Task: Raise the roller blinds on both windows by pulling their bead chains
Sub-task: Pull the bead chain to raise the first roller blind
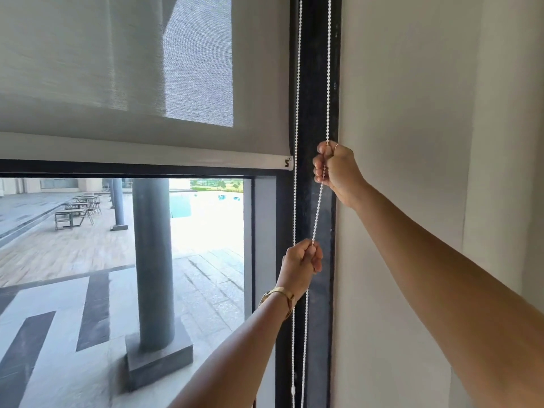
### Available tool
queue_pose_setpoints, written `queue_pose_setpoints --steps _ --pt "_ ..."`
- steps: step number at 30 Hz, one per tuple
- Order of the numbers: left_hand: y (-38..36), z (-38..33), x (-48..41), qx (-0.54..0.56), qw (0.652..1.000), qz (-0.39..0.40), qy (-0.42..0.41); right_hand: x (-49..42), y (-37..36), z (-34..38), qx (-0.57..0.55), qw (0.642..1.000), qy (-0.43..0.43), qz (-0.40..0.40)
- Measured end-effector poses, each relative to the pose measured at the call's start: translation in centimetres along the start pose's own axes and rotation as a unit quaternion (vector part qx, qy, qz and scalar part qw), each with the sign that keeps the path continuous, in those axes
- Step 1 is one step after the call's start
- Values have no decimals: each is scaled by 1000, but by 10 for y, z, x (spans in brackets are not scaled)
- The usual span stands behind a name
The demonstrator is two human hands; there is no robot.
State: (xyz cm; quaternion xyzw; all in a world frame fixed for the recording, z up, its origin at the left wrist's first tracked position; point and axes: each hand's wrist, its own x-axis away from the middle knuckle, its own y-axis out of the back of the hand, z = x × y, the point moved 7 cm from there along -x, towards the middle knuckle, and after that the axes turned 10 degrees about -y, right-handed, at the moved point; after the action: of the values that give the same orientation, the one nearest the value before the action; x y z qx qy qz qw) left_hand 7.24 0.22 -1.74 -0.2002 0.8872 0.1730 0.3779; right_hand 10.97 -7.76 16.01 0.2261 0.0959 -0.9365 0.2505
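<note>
A grey roller blind (117,69) covers the upper part of the window, and its pale bottom bar (147,154) hangs just above a dark crossbar of the frame. A white bead chain (318,207) runs down in two strands along the black window frame (315,98) at the blind's right edge. My right hand (335,169) is shut on the right strand, higher up beside the wall. My left hand (301,262) is shut on the same strand lower down, with a gold bracelet on its wrist. The left strand hangs free past my left hand.
A plain white wall (426,142) fills the right side, close to my right arm. Through the bare lower glass I see a grey pillar (153,245), a paved terrace, outdoor tables and a pool.
</note>
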Motion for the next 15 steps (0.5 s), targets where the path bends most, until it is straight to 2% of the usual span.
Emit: queue_pose_setpoints --steps 9,12,15 --pt "-8 29 -32 -44 999 -11 -11 -33 0 -49 120 993 -4 -16" --pt "-7 34 -33 -110 993 17 -33 -32 0 -86 136 990 -33 -16" --pt "-1 45 -27 -163 985 48 -21 -24 -2 -109 179 983 -37 -15"
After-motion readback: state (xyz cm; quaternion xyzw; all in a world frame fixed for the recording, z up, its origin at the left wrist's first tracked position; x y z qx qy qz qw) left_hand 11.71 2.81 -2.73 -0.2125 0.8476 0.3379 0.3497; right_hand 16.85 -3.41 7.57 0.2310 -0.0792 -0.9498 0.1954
